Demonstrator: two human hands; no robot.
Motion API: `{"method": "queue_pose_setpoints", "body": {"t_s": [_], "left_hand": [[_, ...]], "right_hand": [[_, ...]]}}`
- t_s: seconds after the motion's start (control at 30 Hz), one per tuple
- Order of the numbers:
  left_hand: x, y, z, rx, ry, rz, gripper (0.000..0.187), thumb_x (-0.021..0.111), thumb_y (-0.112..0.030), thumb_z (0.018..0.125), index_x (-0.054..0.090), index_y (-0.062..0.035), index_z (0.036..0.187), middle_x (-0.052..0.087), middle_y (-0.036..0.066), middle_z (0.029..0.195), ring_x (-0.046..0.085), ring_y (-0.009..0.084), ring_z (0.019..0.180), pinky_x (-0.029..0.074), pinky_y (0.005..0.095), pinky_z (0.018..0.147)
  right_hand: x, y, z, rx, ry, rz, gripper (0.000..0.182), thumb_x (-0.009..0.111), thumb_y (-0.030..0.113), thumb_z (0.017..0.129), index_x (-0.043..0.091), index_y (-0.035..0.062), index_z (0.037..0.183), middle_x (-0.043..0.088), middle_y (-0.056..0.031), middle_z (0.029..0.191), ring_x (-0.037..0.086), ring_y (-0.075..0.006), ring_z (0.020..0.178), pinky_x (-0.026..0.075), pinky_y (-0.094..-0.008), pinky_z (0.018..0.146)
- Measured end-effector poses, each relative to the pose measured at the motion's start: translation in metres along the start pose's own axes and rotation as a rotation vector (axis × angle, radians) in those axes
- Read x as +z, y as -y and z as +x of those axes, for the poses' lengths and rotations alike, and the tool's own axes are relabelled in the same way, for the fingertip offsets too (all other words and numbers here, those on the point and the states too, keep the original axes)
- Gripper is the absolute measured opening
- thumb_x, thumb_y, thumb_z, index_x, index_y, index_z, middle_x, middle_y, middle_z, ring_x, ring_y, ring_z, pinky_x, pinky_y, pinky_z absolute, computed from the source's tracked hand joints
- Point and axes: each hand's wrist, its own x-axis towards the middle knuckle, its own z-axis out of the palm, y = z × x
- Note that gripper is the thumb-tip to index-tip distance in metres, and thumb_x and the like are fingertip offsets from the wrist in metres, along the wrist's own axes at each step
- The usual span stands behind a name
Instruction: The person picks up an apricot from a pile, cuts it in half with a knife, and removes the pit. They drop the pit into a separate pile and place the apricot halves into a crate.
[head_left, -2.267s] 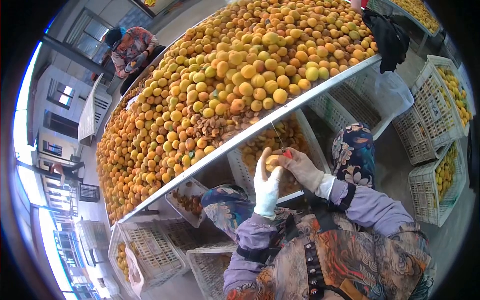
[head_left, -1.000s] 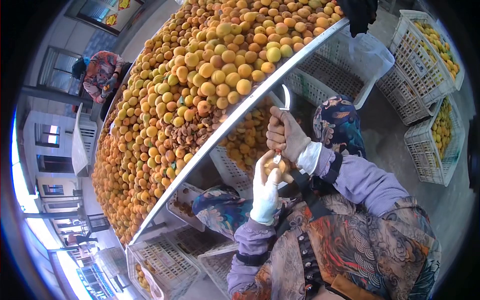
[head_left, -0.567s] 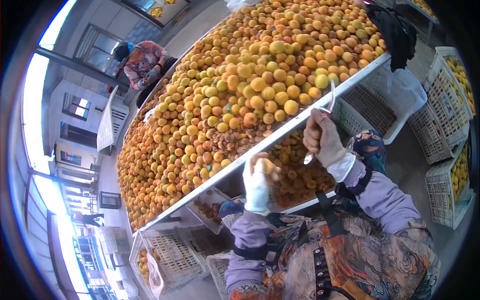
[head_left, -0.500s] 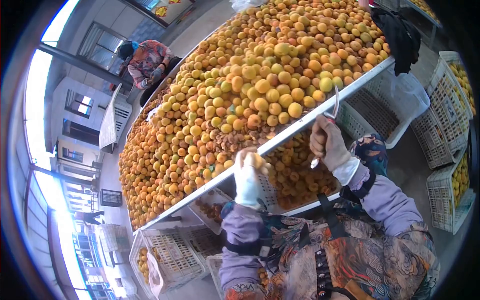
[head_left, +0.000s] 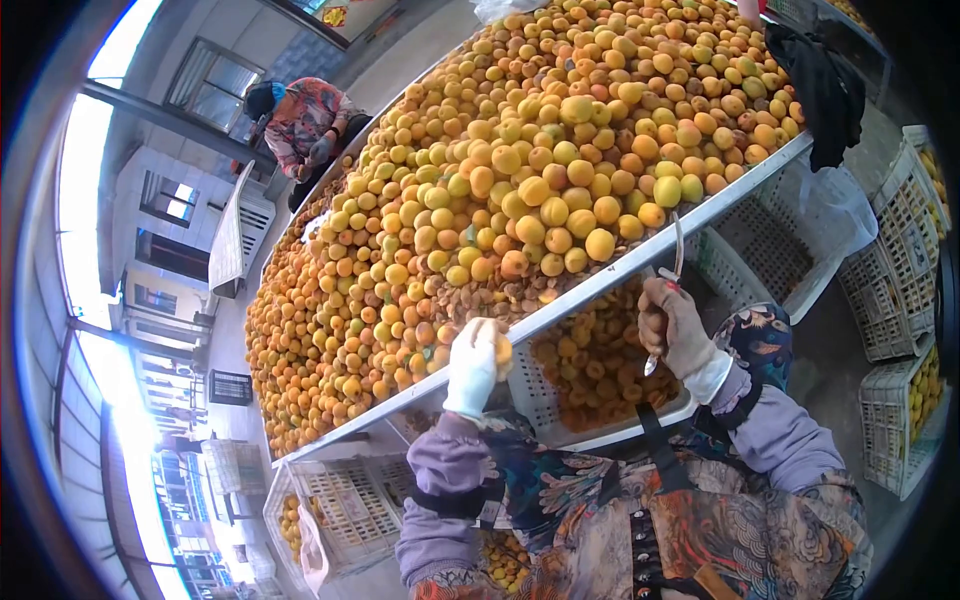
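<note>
Now left hand (head_left: 473, 366) closed round apricot (head_left: 501, 352), right hand (head_left: 674, 326) gripping knife (head_left: 677, 246)

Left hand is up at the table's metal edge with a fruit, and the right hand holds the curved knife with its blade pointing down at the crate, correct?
Not quite. In the head view the right hand holds the curved knife blade up, above the fist. The left hand is at the table's metal edge with a fruit.
</note>
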Motion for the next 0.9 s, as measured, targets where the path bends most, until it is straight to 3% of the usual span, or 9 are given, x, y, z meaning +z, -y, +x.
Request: {"method": "queue_pose_setpoints", "body": {"t_s": [0.1,0.13,0.33,0.43,0.5,0.6,0.67,0.83,0.9], "left_hand": [[0.009,0.019,-0.004,0.274,0.062,0.365,0.022,0.046,-0.020,0.092,0.060,-0.0032,0.089,0.054,0.002,0.070,0.047,0.0071,0.051,0.038,0.0215,0.045],[0.012,0.013,-0.010,0.182,0.101,0.395,0.021,0.052,-0.021,0.087,0.062,-0.0038,0.093,0.062,0.015,0.085,0.060,0.0305,0.080,0.047,0.0340,0.073],[0.021,-0.007,-0.001,0.415,0.272,0.702,0.022,0.054,-0.023,0.087,0.065,-0.0065,0.097,0.063,0.013,0.089,0.061,0.0299,0.082,0.048,0.0354,0.074],[0.022,-0.023,0.032,0.418,-0.014,0.470,0.020,0.059,-0.020,0.085,0.064,-0.0066,0.099,0.064,0.012,0.091,0.062,0.0292,0.083,0.049,0.0349,0.075],[0.022,-0.038,0.074,0.656,-0.217,0.513,0.019,0.061,-0.014,0.084,0.063,-0.0020,0.099,0.064,0.014,0.094,0.063,0.0259,0.087,0.049,0.0329,0.078],[0.031,-0.066,0.133,0.539,-0.160,0.201,0.033,0.061,-0.014,0.086,0.054,0.0009,0.115,0.061,0.015,0.108,0.061,0.0224,0.095,0.047,0.0305,0.085],[0.042,-0.063,0.180,0.574,-0.321,0.380,0.050,0.066,-0.032,0.081,0.053,-0.0017,0.119,0.060,0.017,0.110,0.060,0.0268,0.099,0.046,0.0349,0.087],[0.074,-0.090,0.220,0.281,-0.456,1.044,0.063,0.062,-0.050,0.077,0.052,-0.0059,0.121,0.057,0.019,0.114,0.054,0.0329,0.106,0.042,0.0406,0.092],[0.076,-0.091,0.224,0.295,-0.440,1.024,0.063,0.062,-0.051,0.077,0.053,-0.0066,0.121,0.057,0.018,0.114,0.053,0.0333,0.108,0.040,0.0415,0.093]], "right_hand": [[0.004,0.002,-0.003,0.006,-0.007,-0.050,0.033,0.057,0.034,0.090,0.050,0.0065,0.074,0.036,0.0013,0.046,0.036,-0.0108,0.035,0.026,-0.0262,0.032],[0.005,0.004,-0.005,0.007,-0.009,-0.046,0.033,0.057,0.034,0.090,0.050,0.0065,0.074,0.036,0.0013,0.046,0.036,-0.0108,0.035,0.026,-0.0262,0.032],[0.001,0.008,-0.008,0.116,-0.034,-0.069,0.029,0.056,0.031,0.090,0.050,0.0076,0.073,0.040,-0.0005,0.046,0.035,-0.0107,0.033,0.025,-0.0258,0.032],[0.001,0.008,-0.009,0.175,-0.040,-0.106,0.027,0.056,0.030,0.090,0.050,0.0081,0.075,0.040,-0.0001,0.045,0.036,-0.0097,0.033,0.026,-0.0246,0.032],[-0.001,0.009,-0.008,0.254,-0.030,-0.163,0.023,0.057,0.028,0.089,0.051,0.0086,0.079,0.042,0.0002,0.047,0.039,-0.0092,0.034,0.028,-0.0234,0.032],[-0.004,0.006,-0.005,0.238,0.045,-0.247,0.019,0.059,0.025,0.088,0.052,0.0077,0.083,0.045,0.0000,0.051,0.041,-0.0081,0.037,0.030,-0.0232,0.032],[0.005,0.008,-0.010,0.229,0.019,-0.365,0.018,0.059,0.022,0.088,0.052,0.0056,0.090,0.050,-0.0003,0.059,0.045,-0.0062,0.045,0.034,-0.0208,0.037],[-0.002,0.004,-0.009,0.162,0.010,-0.340,0.016,0.059,0.021,0.090,0.051,0.0071,0.096,0.052,0.0024,0.069,0.046,-0.0032,0.054,0.036,-0.0166,0.047],[-0.003,0.010,-0.009,0.217,-0.011,-0.370,0.016,0.057,0.022,0.091,0.052,0.0080,0.096,0.052,0.0028,0.068,0.044,-0.0026,0.052,0.036,-0.0172,0.045]]}}
